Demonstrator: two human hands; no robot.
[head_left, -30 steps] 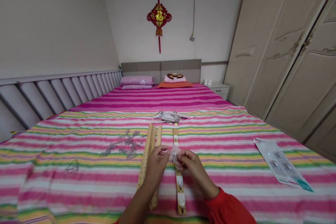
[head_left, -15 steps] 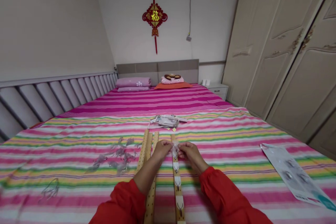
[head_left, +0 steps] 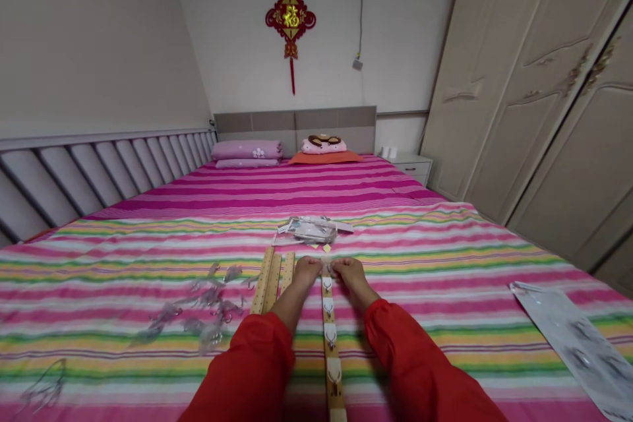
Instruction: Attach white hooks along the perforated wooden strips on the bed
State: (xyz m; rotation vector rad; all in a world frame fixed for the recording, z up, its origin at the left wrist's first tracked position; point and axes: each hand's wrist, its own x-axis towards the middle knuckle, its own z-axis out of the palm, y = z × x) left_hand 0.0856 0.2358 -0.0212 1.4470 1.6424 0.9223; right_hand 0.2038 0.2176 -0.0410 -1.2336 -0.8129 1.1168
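Where the striped pink, green and yellow bedsheet (head_left: 445,277) runs out, the edges are a grey padded wall panel (head_left: 99,171) on the left, a grey headboard (head_left: 297,122) at the far end and a cream panelled wardrobe (head_left: 544,99) close on the right; the sheet lies open and flat to both sides of the arms. The narrow pale wooden strip with white hooks (head_left: 330,343) lies lengthwise at mid-bed and runs away from the viewer, with four small white hook plates spaced along it. The left hand (head_left: 307,271) and right hand (head_left: 347,270) meet at its far end, fingers bunched together, tips down on the wood; whether they pinch anything is too small to tell. Just left lie two perforated wooden strips (head_left: 271,275), and farther left a scatter of clear plastic hooks (head_left: 208,303). Beyond the hands sits a heap of crumpled clear wrappers (head_left: 309,229). A white printed packaging sheet (head_left: 578,343) lies well apart on the right, its print unreadable. A red knot ornament with a gold character (head_left: 291,16) hangs on the wall.
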